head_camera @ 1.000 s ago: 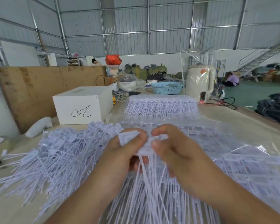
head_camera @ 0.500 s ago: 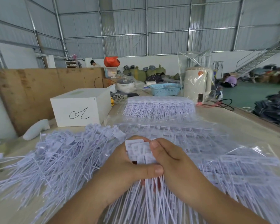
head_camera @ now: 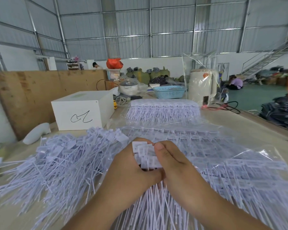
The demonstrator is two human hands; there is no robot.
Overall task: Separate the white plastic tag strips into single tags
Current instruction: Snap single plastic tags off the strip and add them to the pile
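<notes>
I saw the tag strip (head_camera: pixel 146 155) held low at centre above the table (head_camera: pixel 249 127), my left hand (head_camera: pixel 131 165) and right hand (head_camera: pixel 171 163) both pinching its flat heads. Loose single tags (head_camera: pixel 56 161) lay heaped left; bagged strips (head_camera: pixel 231 163) lay right, a white box (head_camera: pixel 83 110) behind.

Bare beige tabletop (head_camera: pixel 249 128) lies open along the right edge; loose white plastic tags (head_camera: pixel 56 165) crowd the left, clear-bagged tag strips (head_camera: pixel 223 165) cover the right centre, and a white cardboard box (head_camera: pixel 83 110) blocks the far left
</notes>
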